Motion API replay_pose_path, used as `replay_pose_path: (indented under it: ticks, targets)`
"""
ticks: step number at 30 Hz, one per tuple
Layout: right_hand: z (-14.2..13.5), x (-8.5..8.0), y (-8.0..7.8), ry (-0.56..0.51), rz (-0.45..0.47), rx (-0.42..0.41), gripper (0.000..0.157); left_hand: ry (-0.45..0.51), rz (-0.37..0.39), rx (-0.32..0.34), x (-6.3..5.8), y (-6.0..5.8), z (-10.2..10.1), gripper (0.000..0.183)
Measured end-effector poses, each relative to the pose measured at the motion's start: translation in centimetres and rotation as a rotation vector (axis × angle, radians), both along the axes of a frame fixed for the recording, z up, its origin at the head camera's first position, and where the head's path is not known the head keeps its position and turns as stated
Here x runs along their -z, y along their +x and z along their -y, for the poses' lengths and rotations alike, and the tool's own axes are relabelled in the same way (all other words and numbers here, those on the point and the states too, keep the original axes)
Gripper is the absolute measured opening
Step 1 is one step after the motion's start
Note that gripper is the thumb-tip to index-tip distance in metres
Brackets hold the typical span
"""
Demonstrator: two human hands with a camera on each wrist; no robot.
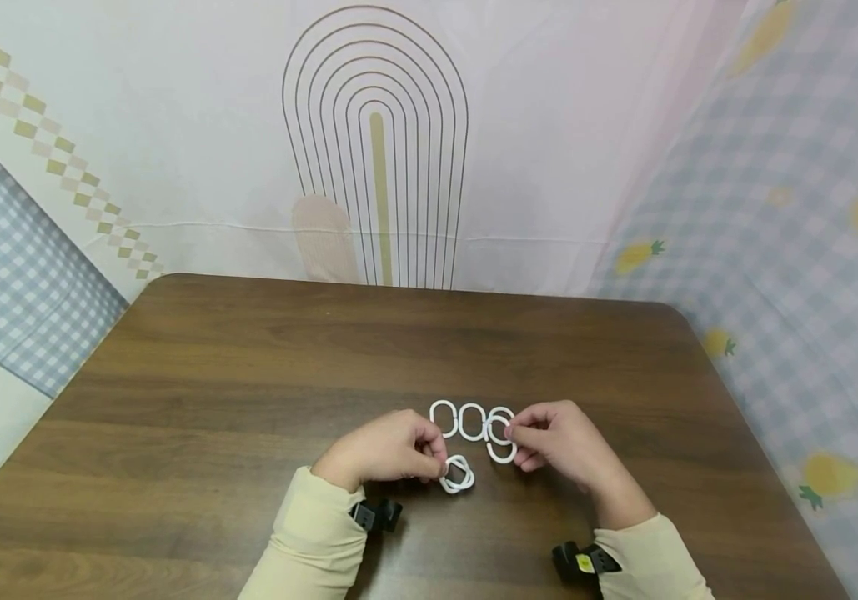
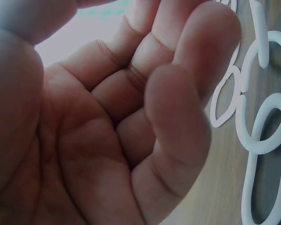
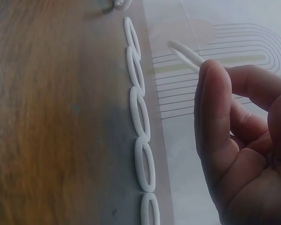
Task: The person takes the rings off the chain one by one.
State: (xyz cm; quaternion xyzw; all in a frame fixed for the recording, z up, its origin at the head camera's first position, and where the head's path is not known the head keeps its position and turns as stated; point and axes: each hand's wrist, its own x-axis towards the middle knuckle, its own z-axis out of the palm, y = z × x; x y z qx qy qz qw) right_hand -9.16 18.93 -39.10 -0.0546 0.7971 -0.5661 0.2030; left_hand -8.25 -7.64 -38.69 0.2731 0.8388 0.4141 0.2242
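Reference point: the row of white links (image 1: 459,422) on the table (image 1: 248,400).

Grip, right: the right hand (image 1: 564,437), at the right end of the row, pinches a single link (image 1: 502,462) between thumb and fingers. In the head view its outline crosses the last link of the row; the right wrist view shows it raised, apart from the row.

Grip, left: the left hand (image 1: 391,450) is at the row's left end, on its near side, fingers bent, fingertips at the edge of a crossed pair of links (image 1: 454,489). Whether it pinches the pair or merely touches it cannot be told. The pair is on the near side of the row, separate from it.

Progress, as judged: the row is laid end to end. Outstanding are the single link, not set down in line, and the crossed pair, outside the row. The head view shows three links in the row, the right wrist view a longer run; the full count is unconfirmed. Whether the row's links interlock or only abut is also undetermined.
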Motion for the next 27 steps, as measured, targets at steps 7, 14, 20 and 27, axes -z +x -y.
replay_pose_path:
  ticks: [7,14,20,27]
  targets:
    - [-0.07,0.02,-0.15,0.035,-0.018,0.018,0.022,-0.004,-0.011,-0.006,-0.24,-0.09,-0.03,0.011]
    - [-0.23,0.06,-0.19,0.064,-0.023,0.043,0.020,-0.003,-0.002,-0.008,-0.17,0.04,-0.03,0.011]
    - [-0.39,-0.03,-0.19,0.059,-0.012,0.064,0.021,-0.001,0.004,-0.016,-0.22,0.16,-0.03,0.011]
    - [-0.90,-0.21,-0.31,0.059,-0.034,0.089,0.019,-0.009,-0.003,-0.017,-0.25,0.27,-0.03,0.011]
